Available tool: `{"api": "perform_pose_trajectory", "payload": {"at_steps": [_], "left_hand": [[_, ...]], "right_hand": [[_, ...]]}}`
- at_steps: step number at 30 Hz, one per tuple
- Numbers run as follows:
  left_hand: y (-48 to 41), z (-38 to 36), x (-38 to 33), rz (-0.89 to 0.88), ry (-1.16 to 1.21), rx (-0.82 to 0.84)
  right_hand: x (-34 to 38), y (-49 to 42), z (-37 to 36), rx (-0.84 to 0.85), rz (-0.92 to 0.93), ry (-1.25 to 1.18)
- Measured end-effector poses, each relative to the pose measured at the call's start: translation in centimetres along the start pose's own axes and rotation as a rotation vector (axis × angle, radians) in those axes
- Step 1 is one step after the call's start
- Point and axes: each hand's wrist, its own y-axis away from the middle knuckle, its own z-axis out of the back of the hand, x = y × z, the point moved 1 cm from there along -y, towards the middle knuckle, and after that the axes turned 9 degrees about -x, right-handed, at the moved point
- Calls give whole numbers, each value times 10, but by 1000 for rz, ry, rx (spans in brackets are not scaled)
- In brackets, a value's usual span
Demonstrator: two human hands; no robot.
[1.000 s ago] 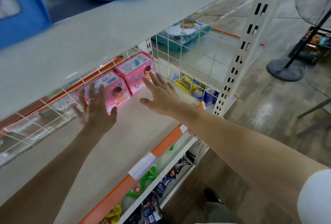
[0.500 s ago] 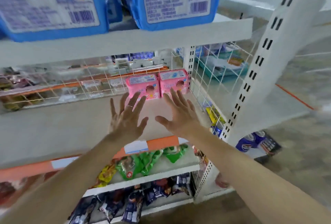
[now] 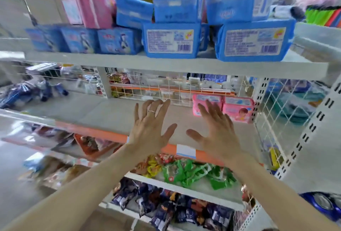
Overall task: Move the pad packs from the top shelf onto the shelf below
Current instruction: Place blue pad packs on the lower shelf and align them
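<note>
Both hands had drawn back from the shelf below (image 3: 110, 114). The left hand (image 3: 150, 129) and right hand (image 3: 217, 131) hovered empty, fingers spread. Two pink packs (image 3: 238, 110) stood just past the right fingertips, seemingly delivered. Well above the fingertips, blue pad packs (image 3: 171, 40) crowded the top shelf (image 3: 129, 62), stacked and likely to topple.

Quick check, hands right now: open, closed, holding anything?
Left hand: open, fingers spread, holding nothing.
Right hand: open, fingers spread, holding nothing.
</note>
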Motion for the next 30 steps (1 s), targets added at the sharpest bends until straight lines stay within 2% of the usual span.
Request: {"api": "perform_pose_trajectory", "payload": {"at_steps": [9, 17, 22, 26, 30], "left_hand": [[-12, 62, 51, 74, 38, -192], [-38, 99, 135, 144, 128, -339], [-66, 109, 213, 83, 151, -389], [-89, 115, 284, 74, 165, -450], [-112, 118, 348, 93, 192, -424]], "right_hand": [[96, -40, 25, -87, 217, -146], [188, -84, 11, -161, 360, -219], [250, -133, -9, -303, 366, -223], [298, -178, -35, -354, 370, -200], [335, -214, -62, -407, 325, -169]]}}
